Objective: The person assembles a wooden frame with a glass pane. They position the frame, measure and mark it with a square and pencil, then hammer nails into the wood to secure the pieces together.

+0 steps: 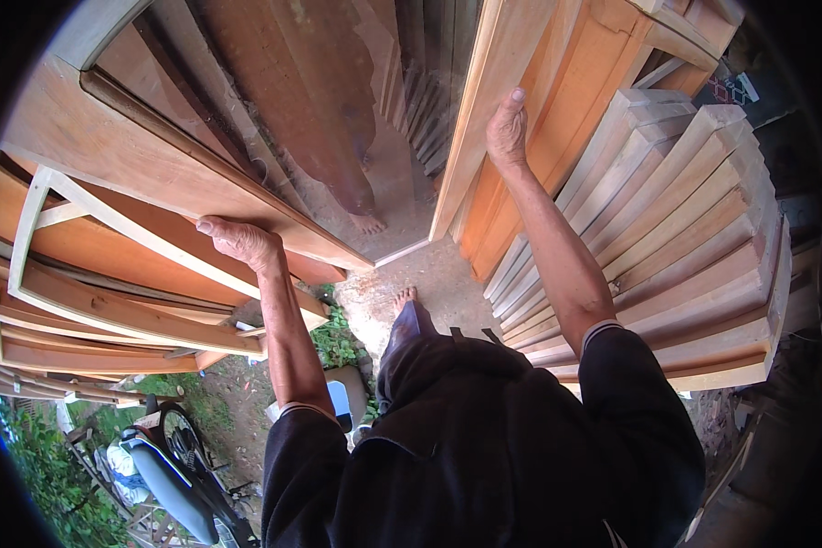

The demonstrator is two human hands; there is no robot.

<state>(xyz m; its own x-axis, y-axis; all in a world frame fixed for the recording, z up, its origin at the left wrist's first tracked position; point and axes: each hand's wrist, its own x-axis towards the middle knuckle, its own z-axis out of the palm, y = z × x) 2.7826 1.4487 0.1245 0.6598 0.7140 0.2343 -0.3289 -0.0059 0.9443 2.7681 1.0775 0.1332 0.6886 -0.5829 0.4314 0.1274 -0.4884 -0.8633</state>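
In front of me a large wooden-framed glass panel (183,173) stands upright or nearly so, its lower corner close to the concrete floor. The glass reflects a bare foot and wooden slats. My left hand (245,245) is closed round the outer edge of the left side piece, its thumb pointing left and the other fingers hidden. Higher up on the opposite side, my right hand (506,132) grips the right side piece, thumb up along its edge. The fingers behind that piece are out of sight.
Curved-looking wooden frames (137,306) and orange-brown boards lean at left. On the right stand an orange wooden panel (571,91) and a row of pale wooden pieces (676,228). A motorbike (169,475) is parked at lower left by green plants (59,484). My bare foot (405,297) rests on concrete.
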